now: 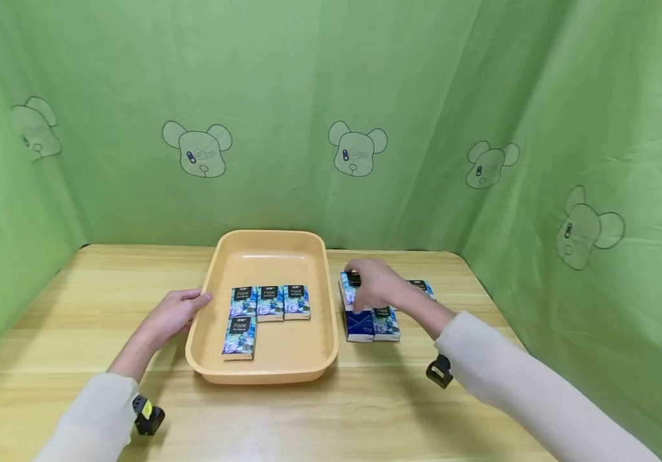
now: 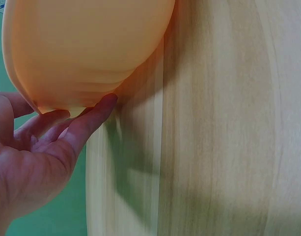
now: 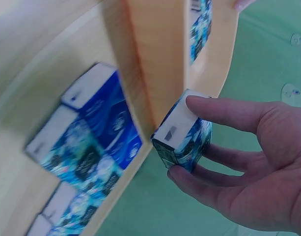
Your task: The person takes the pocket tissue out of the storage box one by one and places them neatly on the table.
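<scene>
My left hand (image 1: 175,316) grips the left rim of a pale orange plastic tray (image 1: 290,350), thumb over the edge and fingers against the outer wall. Inside the tray lie several tissue packs with a blue floral print: a row including one pack (image 1: 270,303), and another pack (image 1: 239,338) in front at the left. To the tray's right, my right hand (image 1: 376,283) holds a floral tissue pack (image 3: 177,129) between thumb and fingers, raised above the table in the right wrist view. Below that hand are a plain dark blue pack (image 1: 358,326) and a floral pack (image 1: 387,324), side by side.
Another floral pack (image 1: 421,287) shows partly behind my right forearm. The wooden table (image 1: 400,404) runs back to a green curtain (image 1: 273,70) with bear-face prints, which also closes off both sides. A black wrist camera (image 1: 439,371) hangs beneath the right sleeve.
</scene>
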`<state>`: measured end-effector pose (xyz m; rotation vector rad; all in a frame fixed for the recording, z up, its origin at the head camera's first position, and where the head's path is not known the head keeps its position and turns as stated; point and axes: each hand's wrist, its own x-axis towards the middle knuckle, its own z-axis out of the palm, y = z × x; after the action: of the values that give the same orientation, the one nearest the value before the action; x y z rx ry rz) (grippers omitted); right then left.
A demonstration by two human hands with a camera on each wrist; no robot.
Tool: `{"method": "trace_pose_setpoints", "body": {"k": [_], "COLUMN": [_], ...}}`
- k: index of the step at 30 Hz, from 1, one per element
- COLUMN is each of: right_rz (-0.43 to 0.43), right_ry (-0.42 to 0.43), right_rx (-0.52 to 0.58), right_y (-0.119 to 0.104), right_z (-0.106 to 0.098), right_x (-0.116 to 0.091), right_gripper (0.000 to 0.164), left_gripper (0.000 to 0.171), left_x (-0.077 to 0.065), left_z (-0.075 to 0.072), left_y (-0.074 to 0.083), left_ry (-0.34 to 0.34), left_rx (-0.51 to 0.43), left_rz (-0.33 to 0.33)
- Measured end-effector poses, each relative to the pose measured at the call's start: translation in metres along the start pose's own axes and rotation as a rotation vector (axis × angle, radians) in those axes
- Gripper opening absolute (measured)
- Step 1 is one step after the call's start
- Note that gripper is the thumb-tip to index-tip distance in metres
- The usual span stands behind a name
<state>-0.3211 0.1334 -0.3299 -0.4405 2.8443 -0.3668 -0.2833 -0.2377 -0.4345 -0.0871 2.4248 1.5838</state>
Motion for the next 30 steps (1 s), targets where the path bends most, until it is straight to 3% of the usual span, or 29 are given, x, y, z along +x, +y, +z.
{"method": "trace_pose_setpoints", "body": {"k": [9,30], "right_rz": [0.069,0.098], "right_ry": [-0.029,-0.028], "right_rx": [0.015,0.024], "right_y": [0.037,0.074], "right_z": [0.006,0.004], "right_x": [-0.005,-0.011], "right_gripper": [0.088,0.089], "left_gripper": [0.063,0.064], "left_x": [0.002,0.002], "left_z": [0.003,0.001], "left_y": [0.000,-0.001], "left_ry": [-0.003,0.006], "left_rx": [-0.024,-0.003], "left_rz": [-0.001,-0.001]}}
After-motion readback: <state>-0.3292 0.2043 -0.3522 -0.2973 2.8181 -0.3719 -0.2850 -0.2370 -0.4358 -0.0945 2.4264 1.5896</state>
